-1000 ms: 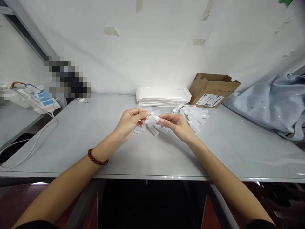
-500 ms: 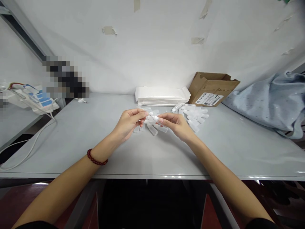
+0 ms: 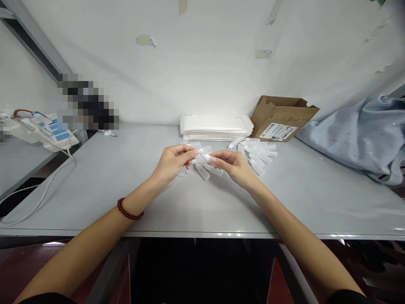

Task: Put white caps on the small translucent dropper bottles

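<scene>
My left hand (image 3: 172, 165) is closed in a pinch over the middle of the table, with a beaded bracelet at its wrist. A thin dark piece shows at its fingertips, too small to name. Facing it, my right hand (image 3: 233, 164) pinches a small white-capped plastic bottle (image 3: 206, 157), whose body is partly hidden by the fingers. The fingertips of both hands are close together but apart. Beneath them lie several translucent plastic bottles (image 3: 203, 172), partly covered by the hands. More such bottles (image 3: 257, 153) are heaped just right of my right hand.
Behind the hands, flat white packets (image 3: 217, 123) are stacked against the wall. A cardboard box (image 3: 284, 116) leans beside them. A light blue cloth bag (image 3: 357, 135) rests on the right. White cables (image 3: 47, 188) and a power strip (image 3: 58, 131) are at left, on the grey table (image 3: 202, 207).
</scene>
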The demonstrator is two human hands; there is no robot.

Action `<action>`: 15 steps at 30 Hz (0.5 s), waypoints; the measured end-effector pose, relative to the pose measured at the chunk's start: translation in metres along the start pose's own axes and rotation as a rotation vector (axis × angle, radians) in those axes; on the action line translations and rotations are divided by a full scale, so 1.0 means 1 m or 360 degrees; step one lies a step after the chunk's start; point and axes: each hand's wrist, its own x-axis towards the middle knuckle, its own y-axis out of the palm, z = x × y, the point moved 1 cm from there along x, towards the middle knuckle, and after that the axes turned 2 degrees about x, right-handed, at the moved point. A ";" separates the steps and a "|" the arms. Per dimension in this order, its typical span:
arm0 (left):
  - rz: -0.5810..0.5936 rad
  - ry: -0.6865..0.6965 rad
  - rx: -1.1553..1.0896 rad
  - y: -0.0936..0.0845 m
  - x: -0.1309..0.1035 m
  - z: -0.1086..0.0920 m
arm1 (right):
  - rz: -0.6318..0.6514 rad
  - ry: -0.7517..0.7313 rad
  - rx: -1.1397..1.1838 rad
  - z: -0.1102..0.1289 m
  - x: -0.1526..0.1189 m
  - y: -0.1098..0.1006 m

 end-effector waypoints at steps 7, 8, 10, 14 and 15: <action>-0.0024 -0.0020 0.0047 0.000 0.000 0.004 | -0.0005 -0.0006 -0.0014 -0.001 0.000 0.001; -0.0029 -0.0023 0.0049 0.000 0.000 0.004 | -0.0007 -0.0013 -0.0009 -0.002 0.000 0.001; -0.0037 -0.0025 0.0049 0.000 0.000 0.004 | -0.0012 -0.0024 0.0001 -0.004 0.001 0.001; -0.0024 -0.0032 0.0000 0.003 -0.001 0.003 | -0.0025 -0.0023 0.0010 -0.007 0.003 0.000; -0.0017 -0.0036 -0.0020 0.003 -0.001 0.002 | -0.0027 -0.0020 0.0010 -0.006 0.003 0.001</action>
